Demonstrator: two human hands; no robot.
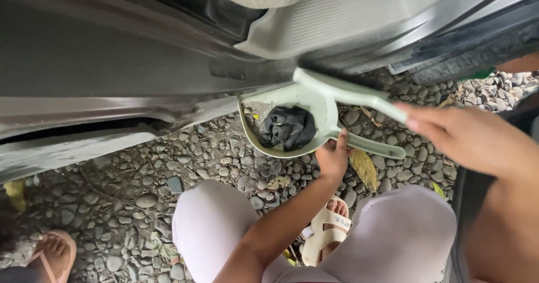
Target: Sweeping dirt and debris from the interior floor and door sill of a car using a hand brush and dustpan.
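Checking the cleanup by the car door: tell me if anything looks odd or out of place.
One thing stands out: a crumpled black cloth lies in the pale green dustpan among grit, where only sweepings belong. The left hand steadies the pan; the right hand holds the brush handle.

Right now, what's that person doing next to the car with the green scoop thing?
A person crouches on the gravel beside an open car's door sill. Their left hand holds a pale green dustpan up against the sill, with a crumpled black cloth and some grit inside it. Their right hand grips a matching green brush handle over the pan. Another person's sandalled foot shows nearby.
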